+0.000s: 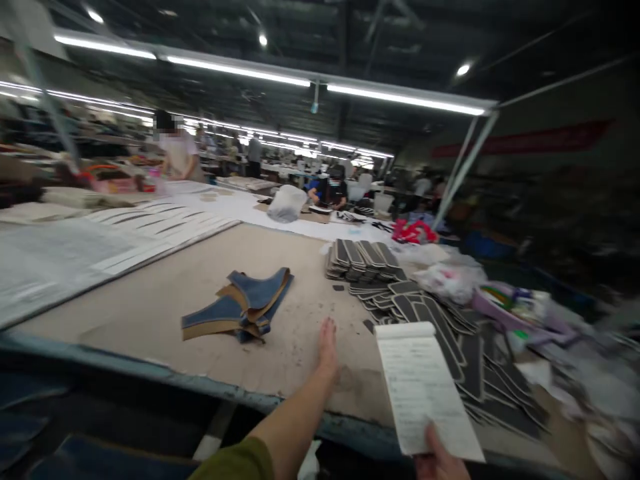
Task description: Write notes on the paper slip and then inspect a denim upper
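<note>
My right hand [439, 459] grips the bottom edge of a white notepad [425, 387], its thumb on top of the written page. The writing is too blurred to read. My left hand [327, 350] is stretched out over the tabletop [295, 360], seen edge-on with fingers extended and nothing in it. Left of that hand lies a small heap of blue cut pieces [240, 307] with tan undersides. To the right are stacks of dark, light-edged panels [365, 257], and more of them [470, 360] are fanned out beside and behind the notepad.
White sheets [100, 247] cover the table's left side. A purple basket [525, 320] of small items and clear plastic bags [447, 270] sit at the right. A person [329, 190] works across the table; another [177, 150] stands at the far left. Blue pieces [110, 457] lie below the table edge.
</note>
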Motion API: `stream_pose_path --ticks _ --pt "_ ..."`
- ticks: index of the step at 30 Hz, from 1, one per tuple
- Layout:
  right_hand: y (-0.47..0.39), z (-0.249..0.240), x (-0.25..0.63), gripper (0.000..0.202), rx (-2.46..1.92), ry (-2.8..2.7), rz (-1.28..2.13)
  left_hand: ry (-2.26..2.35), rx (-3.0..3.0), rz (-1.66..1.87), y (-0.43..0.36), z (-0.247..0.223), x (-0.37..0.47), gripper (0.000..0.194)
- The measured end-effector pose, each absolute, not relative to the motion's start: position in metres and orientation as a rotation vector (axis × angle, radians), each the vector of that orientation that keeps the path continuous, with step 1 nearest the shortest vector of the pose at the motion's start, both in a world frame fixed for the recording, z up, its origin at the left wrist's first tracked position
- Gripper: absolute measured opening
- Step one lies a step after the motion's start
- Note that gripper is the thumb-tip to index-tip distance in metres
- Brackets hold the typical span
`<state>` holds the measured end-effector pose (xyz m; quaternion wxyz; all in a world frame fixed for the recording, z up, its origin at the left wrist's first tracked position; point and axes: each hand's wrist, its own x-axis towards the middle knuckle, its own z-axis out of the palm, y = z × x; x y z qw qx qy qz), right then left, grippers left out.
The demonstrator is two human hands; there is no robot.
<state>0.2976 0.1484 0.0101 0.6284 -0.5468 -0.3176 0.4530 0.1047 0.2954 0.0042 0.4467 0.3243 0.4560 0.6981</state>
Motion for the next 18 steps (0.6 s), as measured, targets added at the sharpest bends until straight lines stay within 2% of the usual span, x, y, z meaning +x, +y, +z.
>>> stream_pose_path --ticks 3,8,13,18 --pt "0.137 0.005 0.285 0.086 -1.062 -0.537 1.178 0.877 0.977 1.682 0.285 0.023 0.085 0.074" --pt "0.118 0.015 0.252 0.081 -0.831 -0.376 1.319 0.691 1.084 1.498 0.257 0.048 0.076 0.083" --pt "0.108 0.017 0.234 0.073 -0.761 -0.427 1.392 0.699 0.924 1.434 0.235 0.041 0.087 0.048" --pt "0.111 -0.014 0.230 0.060 -0.924 -0.596 1.547 0.789 0.751 1.428 0.229 0.023 0.078 0.031"
